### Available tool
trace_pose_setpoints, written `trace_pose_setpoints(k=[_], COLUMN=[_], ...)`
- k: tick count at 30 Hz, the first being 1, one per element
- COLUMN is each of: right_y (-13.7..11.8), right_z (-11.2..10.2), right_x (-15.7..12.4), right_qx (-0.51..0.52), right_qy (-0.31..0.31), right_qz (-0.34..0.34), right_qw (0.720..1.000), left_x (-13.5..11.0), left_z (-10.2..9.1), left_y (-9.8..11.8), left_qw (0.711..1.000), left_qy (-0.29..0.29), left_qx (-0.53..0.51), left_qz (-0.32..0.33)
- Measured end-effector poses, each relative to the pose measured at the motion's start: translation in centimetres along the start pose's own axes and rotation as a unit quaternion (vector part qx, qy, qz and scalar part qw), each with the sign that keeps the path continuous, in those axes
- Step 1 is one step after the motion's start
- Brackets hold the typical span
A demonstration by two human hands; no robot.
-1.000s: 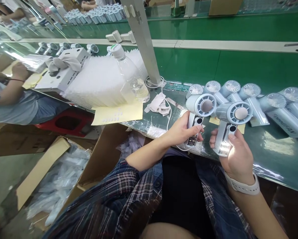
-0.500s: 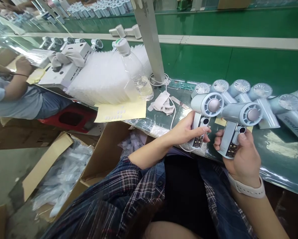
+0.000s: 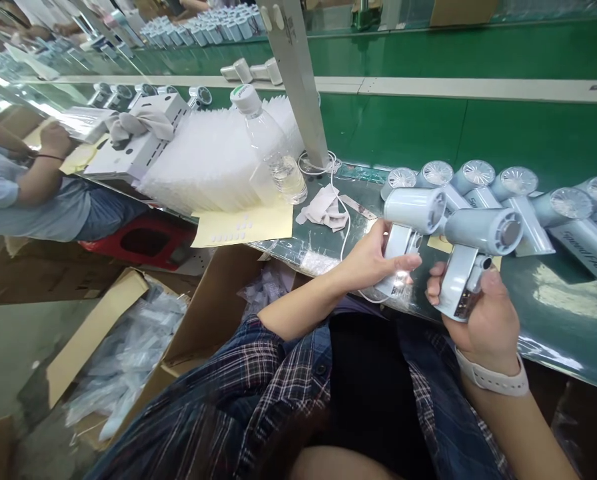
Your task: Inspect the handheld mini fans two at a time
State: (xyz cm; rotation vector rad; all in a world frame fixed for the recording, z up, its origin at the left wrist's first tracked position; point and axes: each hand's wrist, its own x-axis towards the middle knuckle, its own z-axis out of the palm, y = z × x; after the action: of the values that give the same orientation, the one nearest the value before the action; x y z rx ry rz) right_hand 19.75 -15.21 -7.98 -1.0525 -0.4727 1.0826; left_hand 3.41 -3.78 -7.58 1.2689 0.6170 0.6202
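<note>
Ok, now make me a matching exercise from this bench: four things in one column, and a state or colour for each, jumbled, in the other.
Things
1. Left hand
2. Bottle
3. Right hand
4. Paper beside the bottle

States and colours
A. Yellow, with small pale dots
B. Gripping a fan, pale strap on the wrist
C. Clear, with a white cap
D. Gripping a fan, no strap on the wrist

Pairs: 1-D, 2-C, 3-B, 4-A
</note>
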Motion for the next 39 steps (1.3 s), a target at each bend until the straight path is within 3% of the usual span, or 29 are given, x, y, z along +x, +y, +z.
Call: trace_pose_setpoints(k=[2, 7, 12, 17, 23, 31, 34, 39], right_y=[0.0, -0.5, -2.5, -4.5, -5.1, -6.5, -7.1, -7.1], right_z=[-0.1, 0.6, 2.3, 3.6, 4.7, 3.8, 3.9, 3.9], right_x=[0.0, -0.1, -1.3, -2.4, -1.0, -0.3, -0.5, -0.4], right_qx=[0.010, -0.014, -0.025, -0.046, 0.003, 0.069, 0.083, 0.074], right_qy=[-0.004, 0.064, 0.026, 0.030, 0.022, -0.035, -0.019, 0.059], right_qz=[0.021, 0.036, 0.017, -0.036, 0.006, -0.032, -0.056, -0.126], right_qw=[1.000, 0.997, 0.999, 0.998, 1.000, 0.996, 0.995, 0.987], left_x=[-0.1, -1.0, -2.8, -3.6, -1.0, 1.1, 1.1, 0.2], left_z=[0.1, 0.2, 0.2, 0.7, 2.3, 2.6, 2.1, 1.7], left_y=[0.0, 0.7, 3.7, 6.4, 5.3, 5.0, 5.4, 6.3], left_qw=[0.999, 0.996, 0.988, 0.988, 0.983, 0.965, 0.976, 0.987], left_qy=[0.006, -0.015, -0.078, -0.071, -0.104, -0.109, -0.101, -0.105], left_qx=[-0.030, -0.087, -0.135, -0.139, -0.150, -0.240, -0.191, -0.117], left_qz=[-0.019, -0.025, 0.006, 0.008, 0.020, -0.004, 0.023, 0.041])
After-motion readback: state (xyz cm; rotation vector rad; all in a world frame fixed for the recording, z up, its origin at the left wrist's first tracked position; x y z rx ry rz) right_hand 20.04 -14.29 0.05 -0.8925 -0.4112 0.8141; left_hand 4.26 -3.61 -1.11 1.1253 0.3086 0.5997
